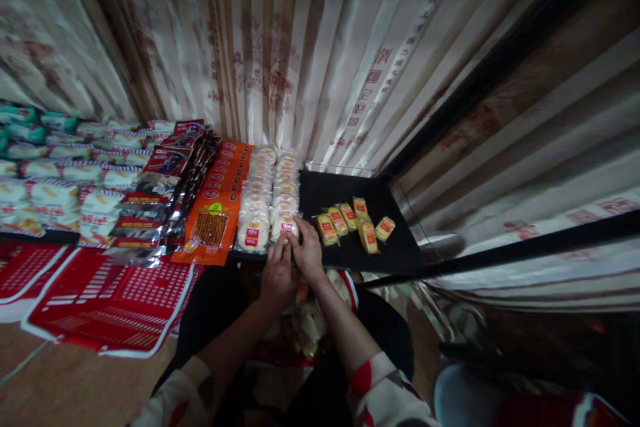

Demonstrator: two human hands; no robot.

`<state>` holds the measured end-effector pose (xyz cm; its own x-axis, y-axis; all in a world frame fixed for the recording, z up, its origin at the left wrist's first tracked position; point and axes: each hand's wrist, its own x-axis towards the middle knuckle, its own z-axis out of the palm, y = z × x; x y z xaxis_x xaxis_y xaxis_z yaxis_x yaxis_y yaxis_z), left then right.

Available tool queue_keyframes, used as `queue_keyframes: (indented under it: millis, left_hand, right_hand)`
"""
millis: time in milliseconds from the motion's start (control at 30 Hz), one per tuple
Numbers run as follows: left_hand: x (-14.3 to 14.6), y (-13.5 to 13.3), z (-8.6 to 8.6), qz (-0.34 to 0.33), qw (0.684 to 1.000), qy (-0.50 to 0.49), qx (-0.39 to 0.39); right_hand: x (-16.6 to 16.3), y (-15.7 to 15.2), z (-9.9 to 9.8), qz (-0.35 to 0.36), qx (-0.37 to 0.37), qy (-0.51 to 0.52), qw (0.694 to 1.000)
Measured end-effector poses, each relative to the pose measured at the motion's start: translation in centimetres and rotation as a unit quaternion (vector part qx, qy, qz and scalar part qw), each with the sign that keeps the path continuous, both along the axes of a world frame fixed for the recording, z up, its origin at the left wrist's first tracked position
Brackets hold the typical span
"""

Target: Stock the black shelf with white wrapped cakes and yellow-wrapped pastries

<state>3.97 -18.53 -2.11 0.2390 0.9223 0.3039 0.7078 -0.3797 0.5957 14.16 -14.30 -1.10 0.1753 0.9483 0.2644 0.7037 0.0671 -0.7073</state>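
Head: hands (279,272) (308,252) seemingly on packet (280,217)

I log round white packets (251,233) in clear plastic film, glossy; flat orange rectangular pouch (210,223), smooth, shiny plastic; pleated cream printed curtain (320,47), cloth, satin sheen; flat black shelf (335,188), smooth, fairly matt; red slotted basket (117,287), hard plastic.

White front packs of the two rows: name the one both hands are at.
The right row's front pack, nearer the yellow packets: the left hand and right hand meet at it, while no hand covers the left row's front pack.
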Motion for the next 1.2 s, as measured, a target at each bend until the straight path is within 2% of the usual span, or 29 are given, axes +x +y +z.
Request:
queue_keyframes:
  millis: [133,267,333,400,533,667,767,833,1033,1200]
  left_hand:
    - [-0.7,-0.6,0.0,-0.012,0.999,-0.022,0.026]
    - [-1.7,-2.4,-0.1,-0.035,0.997,-0.049,0.038]
    - [-2.1,-3.6,-0.3,-0.060,0.997,-0.050,0.008]
    - [-2.3,-4.9,-0.7,-0.085,0.994,-0.038,-0.055]
    - [-2.0,-7.0,-1.7,-0.094,0.975,0.003,-0.200]
    - [-1.1,-8.3,-2.1,-0.101,0.962,0.016,-0.255]
    - [-0.5,-8.8,-2.1,-0.117,0.957,0.014,-0.265]
    - [-0.3,-8.9,-2.2,-0.129,0.955,0.015,-0.265]
    - [0.0,-9.0,-2.2,-0.141,0.953,0.017,-0.266]
    - [0.5,-8.9,-2.0,-0.150,0.954,0.005,-0.258]
  right_hand:
    - [-0.1,-1.3,-0.1,-0.027,0.015,0.010,0.999]
    - [0.2,-4.2,-0.5,-0.037,0.056,0.033,0.997]
    - [0.6,-6.1,-0.7,-0.045,0.067,0.038,0.996]
    - [1.3,-8.1,-1.1,-0.064,0.059,0.030,0.996]
    - [3.6,-11.8,-2.3,-0.101,-0.011,-0.064,0.993]
    - [5.6,-14.4,-3.2,-0.104,-0.141,-0.191,0.966]
    - [6.3,-15.2,-3.4,-0.110,-0.231,-0.225,0.940]
    - [6.4,-15.3,-3.4,-0.106,-0.257,-0.233,0.932]
    - [6.0,-14.9,-3.2,-0.136,-0.262,-0.264,0.918]
    - [6.1,-14.8,-2.7,-0.149,-0.264,-0.249,0.920]
